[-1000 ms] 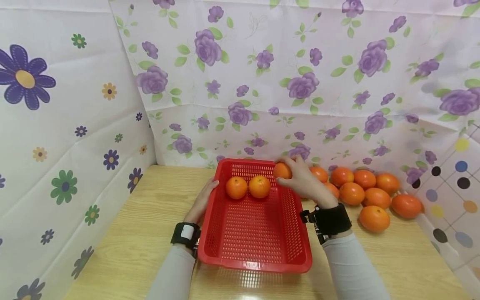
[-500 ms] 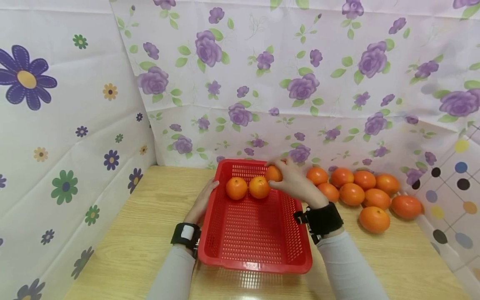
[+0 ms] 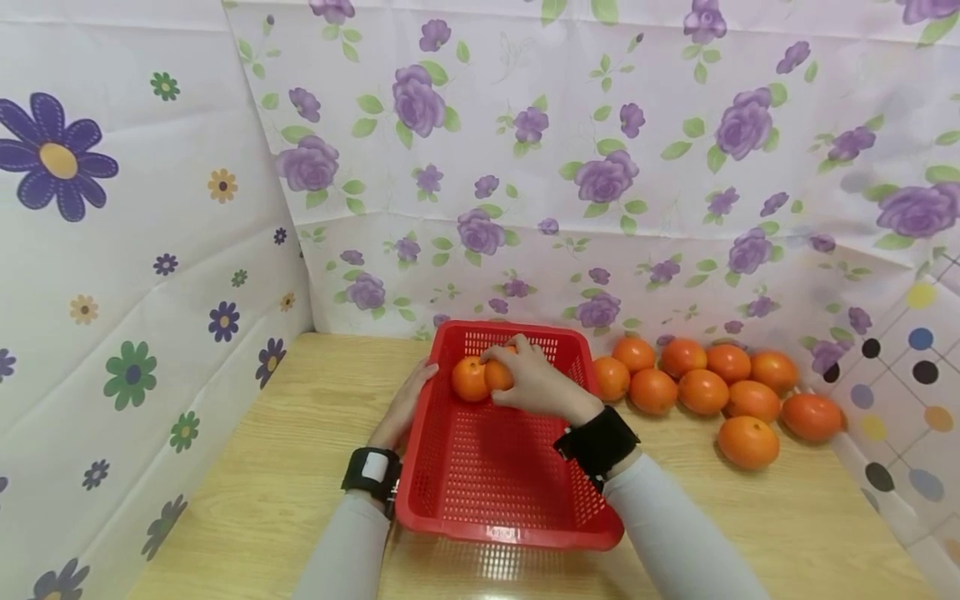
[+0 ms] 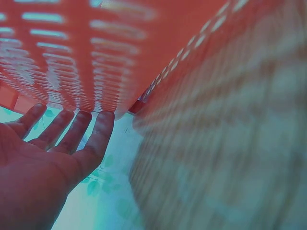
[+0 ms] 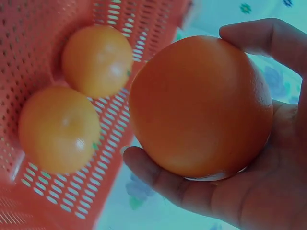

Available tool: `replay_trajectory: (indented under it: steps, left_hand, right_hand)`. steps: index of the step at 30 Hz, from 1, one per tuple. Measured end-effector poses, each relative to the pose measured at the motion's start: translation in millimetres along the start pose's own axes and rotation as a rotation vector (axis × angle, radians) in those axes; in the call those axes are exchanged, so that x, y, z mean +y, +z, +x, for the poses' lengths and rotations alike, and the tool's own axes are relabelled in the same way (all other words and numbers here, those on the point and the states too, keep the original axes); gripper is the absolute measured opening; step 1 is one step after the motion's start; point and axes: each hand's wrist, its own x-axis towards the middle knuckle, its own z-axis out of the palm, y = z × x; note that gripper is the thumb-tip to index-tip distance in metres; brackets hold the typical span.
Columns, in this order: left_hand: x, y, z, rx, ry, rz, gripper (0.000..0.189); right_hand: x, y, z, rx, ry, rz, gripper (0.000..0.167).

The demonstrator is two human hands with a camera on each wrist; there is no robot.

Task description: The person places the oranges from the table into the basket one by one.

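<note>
And there it was: my right hand (image 3: pixel 536 379) had an orange (image 5: pixel 201 108) firmly gripped, thumb and fingers curved round its sides, up over the far part of the red basket (image 3: pixel 510 533)! Below it in the basket sat two more, a nearer fruit (image 5: pixel 60 129) and a farther fruit (image 5: pixel 98 61) by the right wrist view, snug side by side. Over on the left, my left hand (image 3: pixel 405 404) lay along the basket's outer wall, fingers nearly straight, tips up against the slotted plastic. To the right, on the wooden table (image 3: pixel 262 475), a loose cluster of oranges (image 3: pixel 703 392) crowded up near the purple-flowered sheet (image 3: pixel 480 167). Black bands (image 3: pixel 597 442) circled both my wrists.
</note>
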Motion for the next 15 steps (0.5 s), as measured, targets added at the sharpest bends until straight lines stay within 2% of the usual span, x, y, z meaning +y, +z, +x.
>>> replay_trajectory:
  steps: [8,15]
  left_hand:
    - [0.2,2.1,-1.7,0.004,-0.006,0.008,0.065]
    - [1.1,2.2,-1.4,0.014,-0.007,0.012,0.063]
  right_hand:
    - [-3,23,7.8,-0.078,-0.002,-0.073,0.052]
    - [-4,39,12.2,-0.086,-0.049,-0.128,0.053]
